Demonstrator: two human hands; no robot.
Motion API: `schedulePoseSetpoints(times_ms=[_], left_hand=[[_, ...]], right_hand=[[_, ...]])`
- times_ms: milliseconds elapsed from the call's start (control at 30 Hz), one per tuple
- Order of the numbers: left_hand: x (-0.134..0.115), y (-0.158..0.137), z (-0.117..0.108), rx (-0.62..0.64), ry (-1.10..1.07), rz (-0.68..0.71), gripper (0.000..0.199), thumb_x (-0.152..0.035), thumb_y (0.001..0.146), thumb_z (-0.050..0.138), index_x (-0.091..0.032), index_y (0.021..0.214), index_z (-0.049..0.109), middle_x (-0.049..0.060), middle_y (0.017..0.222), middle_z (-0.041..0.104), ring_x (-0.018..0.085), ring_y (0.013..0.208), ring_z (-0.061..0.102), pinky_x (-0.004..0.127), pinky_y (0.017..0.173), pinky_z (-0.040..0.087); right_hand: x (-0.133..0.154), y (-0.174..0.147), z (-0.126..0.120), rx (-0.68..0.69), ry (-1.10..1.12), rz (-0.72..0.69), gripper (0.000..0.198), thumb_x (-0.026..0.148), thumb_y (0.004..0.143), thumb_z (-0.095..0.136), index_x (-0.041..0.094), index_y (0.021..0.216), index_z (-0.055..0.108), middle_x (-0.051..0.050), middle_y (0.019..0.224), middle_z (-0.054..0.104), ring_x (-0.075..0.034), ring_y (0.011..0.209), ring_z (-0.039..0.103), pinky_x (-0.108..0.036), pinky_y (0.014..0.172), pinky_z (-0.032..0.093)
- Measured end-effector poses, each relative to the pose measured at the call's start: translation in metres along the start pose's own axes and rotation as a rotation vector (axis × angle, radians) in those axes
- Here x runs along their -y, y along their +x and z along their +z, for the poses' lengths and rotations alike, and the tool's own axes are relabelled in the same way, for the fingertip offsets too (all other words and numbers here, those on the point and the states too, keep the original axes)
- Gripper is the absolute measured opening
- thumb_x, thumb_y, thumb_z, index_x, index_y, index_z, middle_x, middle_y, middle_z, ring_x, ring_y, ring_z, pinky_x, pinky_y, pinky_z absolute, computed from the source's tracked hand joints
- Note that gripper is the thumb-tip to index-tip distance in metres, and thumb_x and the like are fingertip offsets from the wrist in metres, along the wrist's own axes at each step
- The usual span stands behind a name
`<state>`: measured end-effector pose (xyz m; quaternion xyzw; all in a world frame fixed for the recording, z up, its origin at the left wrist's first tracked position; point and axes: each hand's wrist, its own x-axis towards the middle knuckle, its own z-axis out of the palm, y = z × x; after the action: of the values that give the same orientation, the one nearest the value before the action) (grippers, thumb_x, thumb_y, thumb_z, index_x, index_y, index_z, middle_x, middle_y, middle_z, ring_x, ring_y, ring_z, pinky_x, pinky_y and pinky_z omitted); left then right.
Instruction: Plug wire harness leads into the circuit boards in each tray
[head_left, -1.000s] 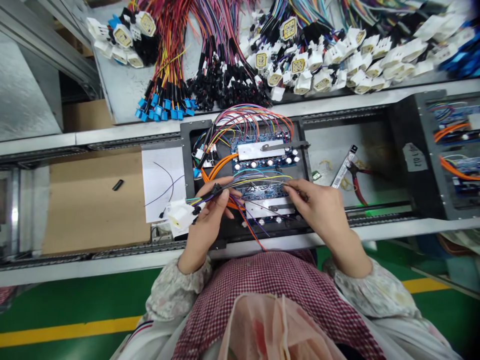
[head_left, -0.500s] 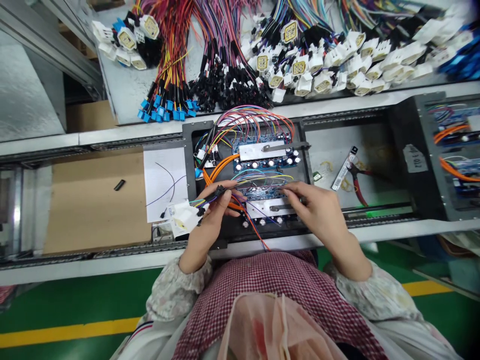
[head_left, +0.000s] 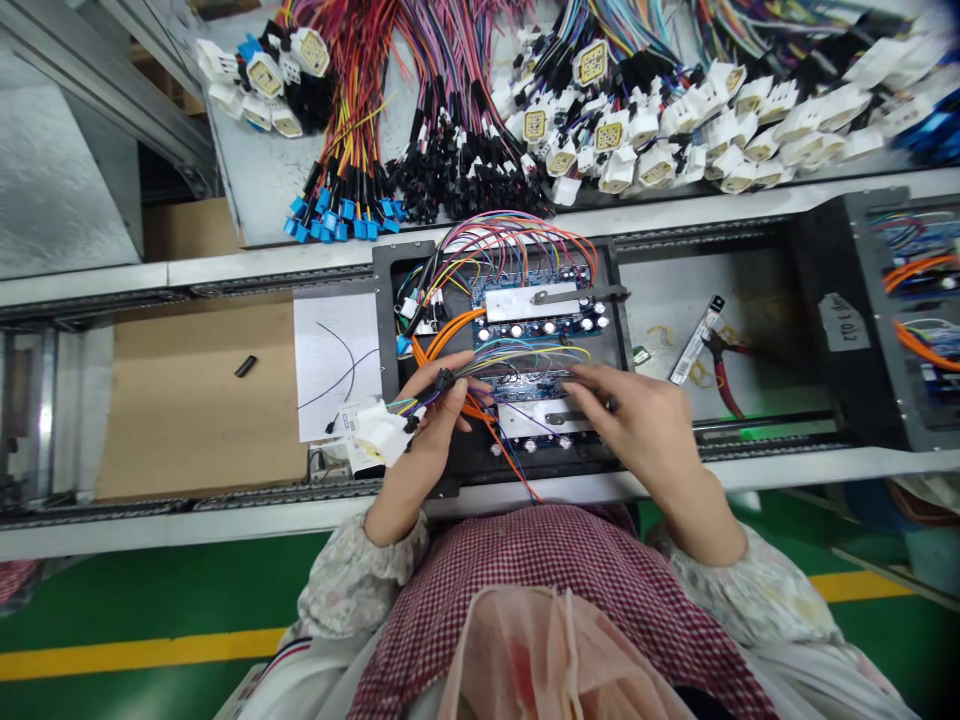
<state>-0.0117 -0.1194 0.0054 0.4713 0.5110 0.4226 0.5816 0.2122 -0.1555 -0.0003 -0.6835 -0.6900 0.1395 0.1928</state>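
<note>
Wire bundle point(head_left: 495, 358) lies mostly across the tray, its long axis running from lower left to upper right at a shallow slant. Its white plug point(head_left: 379, 432) points to the lower left, out past the tray's left side; the thin loose ends fan out to the right, and a few violet and dark ones slope down to the right. The strands are yellow, light blue, violet, grey and dark, gathered by a black band at the left fingers. The plug is boxy, with small black plugs beside it.

The left hand point(head_left: 429, 435) is closed in a light pinch, thumb against fingers, around the bundle at that band. The right hand point(head_left: 637, 410) is bent, thumb and forefinger almost together at the right end of the lower circuit board point(head_left: 525, 385); whether a wire tip is between them cannot be told. Both hands are over the black tray point(head_left: 386, 300), whose upper circuit board point(head_left: 532, 328) has a white bar point(head_left: 517, 302) on it.
</note>
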Motion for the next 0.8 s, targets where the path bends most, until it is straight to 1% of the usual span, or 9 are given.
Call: schedulePoseSetpoints(times_ms=[67,133,200,333,433,500,567,700,800], left_hand=[[0.0,0.0,0.0,0.006,-0.003,0.023,0.018,-0.028,0.094,0.062,-0.022,0.11,0.069,0.004,0.092,0.075,0.013,0.079,0.073,0.015,0.052,0.052],[0.0,0.0,0.0,0.016,-0.014,0.029,0.015,-0.028,0.094,0.062,-0.022,0.105,0.069,0.004,0.091,0.075,0.013,0.08,0.073,0.015,0.053,0.053],[-0.001,-0.001,0.0,0.018,-0.022,0.001,0.014,-0.03,0.094,0.062,-0.022,0.104,0.068,0.003,0.094,0.074,0.013,0.078,0.073,0.016,0.052,0.055],[-0.004,-0.003,-0.004,0.011,0.013,-0.059,0.018,-0.035,0.093,0.064,-0.022,0.104,0.069,0.004,0.096,0.073,0.015,0.076,0.074,0.02,0.054,0.06],[-0.006,-0.004,-0.008,0.007,0.074,-0.04,0.019,-0.035,0.093,0.064,-0.022,0.106,0.07,0.004,0.089,0.074,0.015,0.077,0.073,0.018,0.054,0.059],[-0.006,-0.005,-0.01,-0.004,0.102,-0.034,0.02,-0.035,0.093,0.064,-0.021,0.106,0.069,0.003,0.088,0.075,0.012,0.07,0.071,0.016,0.052,0.057],[-0.005,-0.005,-0.011,-0.013,0.107,-0.03,0.02,-0.035,0.093,0.064,-0.021,0.107,0.069,0.003,0.087,0.075,0.01,0.062,0.068,0.016,0.051,0.056],[-0.004,-0.004,-0.011,-0.019,0.105,-0.029,0.02,-0.035,0.092,0.064,-0.021,0.106,0.069,0.003,0.088,0.075,0.01,0.063,0.068,0.017,0.052,0.056],[-0.007,-0.004,-0.01,-0.018,0.122,-0.055,0.02,-0.035,0.093,0.064,-0.021,0.106,0.069,0.003,0.089,0.075,0.008,0.057,0.065,0.017,0.052,0.056]], right_hand=[[0.013,-0.003,-0.008,-0.037,0.028,-0.061,0.029,0.039,0.094,0.058,0.019,0.107,0.073,-0.005,0.078,0.075,-0.018,0.069,0.068,-0.029,0.066,0.048],[0.025,-0.003,-0.011,0.019,0.039,-0.165,0.025,0.038,0.094,0.057,0.02,0.1,0.074,-0.004,0.074,0.072,-0.018,0.071,0.066,-0.029,0.068,0.046],[0.033,-0.001,-0.008,0.084,0.051,-0.227,0.025,0.034,0.097,0.053,0.02,0.091,0.073,-0.005,0.077,0.072,-0.018,0.075,0.066,-0.029,0.069,0.045],[0.037,0.012,0.012,0.075,0.167,-0.167,0.025,0.029,0.098,0.047,0.018,0.099,0.07,-0.006,0.084,0.073,-0.017,0.074,0.067,-0.027,0.068,0.044],[0.037,0.021,0.029,0.167,0.122,-0.154,0.027,0.031,0.097,0.047,0.019,0.098,0.07,-0.005,0.077,0.072,-0.018,0.068,0.065,-0.028,0.061,0.039],[0.039,0.025,0.036,0.209,0.071,-0.151,0.028,0.031,0.097,0.046,0.019,0.097,0.071,-0.005,0.074,0.071,-0.018,0.064,0.063,-0.028,0.058,0.035],[0.04,0.027,0.04,0.217,0.04,-0.148,0.029,0.031,0.096,0.045,0.02,0.097,0.071,-0.005,0.074,0.071,-0.017,0.062,0.061,-0.028,0.057,0.032],[0.041,0.028,0.041,0.202,0.026,-0.154,0.029,0.031,0.096,0.044,0.021,0.097,0.072,-0.004,0.072,0.072,-0.016,0.06,0.06,-0.028,0.056,0.029],[0.04,0.028,0.043,0.194,0.019,-0.176,0.03,0.031,0.096,0.044,0.021,0.095,0.072,-0.004,0.071,0.071,-0.016,0.06,0.061,-0.028,0.056,0.028]])
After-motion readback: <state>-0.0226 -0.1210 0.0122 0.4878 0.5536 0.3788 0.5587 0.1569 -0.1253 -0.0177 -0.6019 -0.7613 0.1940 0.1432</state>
